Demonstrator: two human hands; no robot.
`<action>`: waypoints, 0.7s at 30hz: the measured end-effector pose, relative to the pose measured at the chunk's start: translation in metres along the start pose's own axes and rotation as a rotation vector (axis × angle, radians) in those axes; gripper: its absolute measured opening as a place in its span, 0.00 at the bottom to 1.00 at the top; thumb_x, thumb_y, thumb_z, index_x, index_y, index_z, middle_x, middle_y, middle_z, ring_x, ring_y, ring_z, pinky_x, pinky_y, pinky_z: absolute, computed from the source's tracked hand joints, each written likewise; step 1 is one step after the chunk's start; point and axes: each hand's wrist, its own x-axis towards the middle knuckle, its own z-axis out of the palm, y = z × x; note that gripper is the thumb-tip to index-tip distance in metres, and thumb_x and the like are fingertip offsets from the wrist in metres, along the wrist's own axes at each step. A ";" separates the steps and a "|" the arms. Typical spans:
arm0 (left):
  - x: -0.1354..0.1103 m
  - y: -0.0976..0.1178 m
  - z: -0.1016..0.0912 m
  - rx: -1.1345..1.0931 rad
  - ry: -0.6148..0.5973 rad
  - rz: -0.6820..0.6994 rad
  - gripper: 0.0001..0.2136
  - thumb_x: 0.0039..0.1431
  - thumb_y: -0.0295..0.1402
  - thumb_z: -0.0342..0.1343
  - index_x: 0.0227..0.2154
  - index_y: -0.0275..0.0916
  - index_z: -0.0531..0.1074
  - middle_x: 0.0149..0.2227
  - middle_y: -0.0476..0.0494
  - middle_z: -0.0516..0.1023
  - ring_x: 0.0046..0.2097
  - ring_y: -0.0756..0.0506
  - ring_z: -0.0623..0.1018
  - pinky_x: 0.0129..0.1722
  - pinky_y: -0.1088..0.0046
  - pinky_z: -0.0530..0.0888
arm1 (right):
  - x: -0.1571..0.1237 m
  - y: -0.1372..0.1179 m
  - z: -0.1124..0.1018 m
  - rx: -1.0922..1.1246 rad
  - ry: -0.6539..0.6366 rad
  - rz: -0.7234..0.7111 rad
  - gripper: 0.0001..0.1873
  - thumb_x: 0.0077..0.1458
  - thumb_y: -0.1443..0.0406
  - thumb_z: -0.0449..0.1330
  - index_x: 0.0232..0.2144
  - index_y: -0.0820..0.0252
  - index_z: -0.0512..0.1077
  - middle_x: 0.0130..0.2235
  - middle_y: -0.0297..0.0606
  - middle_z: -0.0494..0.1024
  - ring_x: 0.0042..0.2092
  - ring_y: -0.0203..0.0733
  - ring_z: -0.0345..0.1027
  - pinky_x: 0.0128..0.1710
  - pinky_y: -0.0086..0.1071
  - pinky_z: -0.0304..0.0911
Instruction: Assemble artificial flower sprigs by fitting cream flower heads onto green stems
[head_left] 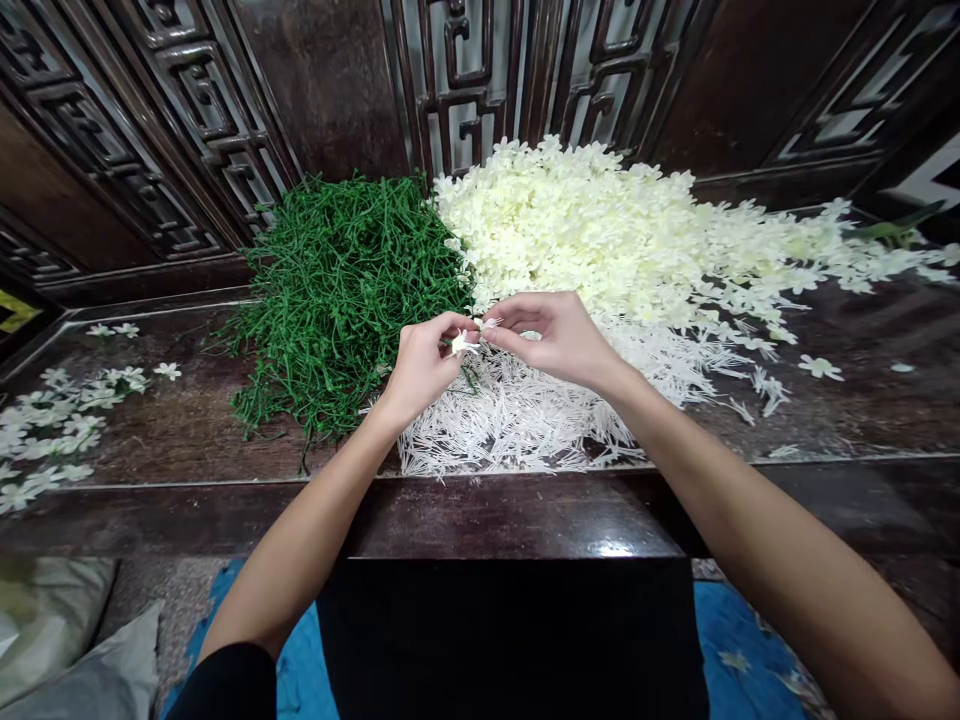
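My left hand (421, 365) and my right hand (559, 335) meet above the middle of a dark wooden table (187, 430). Both pinch small pieces together: the left fingers close on a cream fabric flower (459, 343), the right fingers close on a thin white plastic piece (491, 324) touching it. Under my hands lies a heap of white plastic stamens (525, 420). Behind them is a big pile of cream flowers (600, 220), and to the left a mound of green plastic stems (337, 290).
Finished or loose flowers (52, 420) are scattered at the table's left end, and a few more (821, 367) lie at the right. Carved dark wooden panels (465, 70) stand behind the table. Grey sacks (67, 640) and a blue cloth (750, 640) lie on the floor below.
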 end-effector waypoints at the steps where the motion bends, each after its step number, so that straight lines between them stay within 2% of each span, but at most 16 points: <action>1: 0.000 0.000 0.000 0.003 0.004 -0.002 0.05 0.58 0.29 0.57 0.32 0.36 0.78 0.27 0.47 0.80 0.26 0.52 0.71 0.25 0.76 0.64 | 0.000 0.000 0.000 -0.002 0.002 0.000 0.08 0.53 0.62 0.65 0.34 0.60 0.81 0.36 0.40 0.83 0.37 0.44 0.77 0.44 0.46 0.75; 5: -0.003 0.000 0.002 0.000 0.022 -0.004 0.05 0.58 0.29 0.57 0.30 0.36 0.78 0.26 0.47 0.80 0.24 0.52 0.70 0.25 0.76 0.64 | -0.002 0.000 0.002 0.023 0.009 -0.032 0.07 0.54 0.65 0.63 0.30 0.60 0.81 0.33 0.39 0.83 0.35 0.43 0.77 0.40 0.43 0.74; 10: -0.006 0.003 0.003 -0.001 0.001 0.052 0.05 0.55 0.24 0.56 0.28 0.36 0.77 0.25 0.49 0.79 0.26 0.52 0.73 0.27 0.76 0.66 | -0.004 -0.003 0.004 0.072 -0.032 -0.012 0.08 0.55 0.62 0.63 0.29 0.59 0.81 0.33 0.39 0.83 0.34 0.42 0.77 0.39 0.42 0.74; 13: -0.004 0.011 -0.001 -0.041 0.024 0.040 0.05 0.58 0.29 0.56 0.30 0.37 0.75 0.26 0.48 0.79 0.26 0.52 0.73 0.26 0.76 0.66 | 0.000 -0.006 -0.004 0.132 -0.039 0.010 0.10 0.53 0.58 0.66 0.33 0.59 0.80 0.35 0.39 0.82 0.36 0.42 0.76 0.42 0.41 0.74; 15: -0.002 0.018 -0.006 -0.068 0.050 0.011 0.04 0.59 0.32 0.58 0.36 0.38 0.74 0.27 0.48 0.78 0.26 0.52 0.72 0.25 0.75 0.65 | 0.003 -0.006 -0.013 0.141 0.032 0.013 0.14 0.52 0.55 0.67 0.35 0.59 0.79 0.37 0.39 0.81 0.37 0.41 0.75 0.41 0.39 0.74; 17: 0.002 0.021 -0.013 -0.099 0.072 -0.036 0.10 0.56 0.31 0.60 0.41 0.39 0.69 0.27 0.50 0.76 0.25 0.52 0.70 0.24 0.76 0.63 | 0.006 -0.004 -0.024 0.076 0.166 0.070 0.16 0.57 0.53 0.62 0.38 0.59 0.78 0.36 0.42 0.80 0.35 0.40 0.74 0.37 0.37 0.73; 19: 0.003 0.022 -0.025 -0.119 0.103 -0.104 0.13 0.53 0.29 0.61 0.40 0.40 0.64 0.27 0.51 0.73 0.24 0.53 0.68 0.23 0.77 0.62 | 0.008 0.001 -0.036 -0.060 0.278 0.152 0.16 0.59 0.54 0.61 0.39 0.61 0.78 0.35 0.44 0.80 0.34 0.42 0.74 0.37 0.40 0.73; 21: 0.000 0.019 -0.042 -0.093 0.134 -0.179 0.14 0.51 0.28 0.62 0.34 0.41 0.60 0.26 0.53 0.70 0.25 0.53 0.68 0.24 0.77 0.62 | 0.008 0.008 -0.046 -0.269 0.257 0.266 0.14 0.56 0.58 0.65 0.40 0.63 0.78 0.35 0.47 0.79 0.37 0.48 0.74 0.40 0.47 0.73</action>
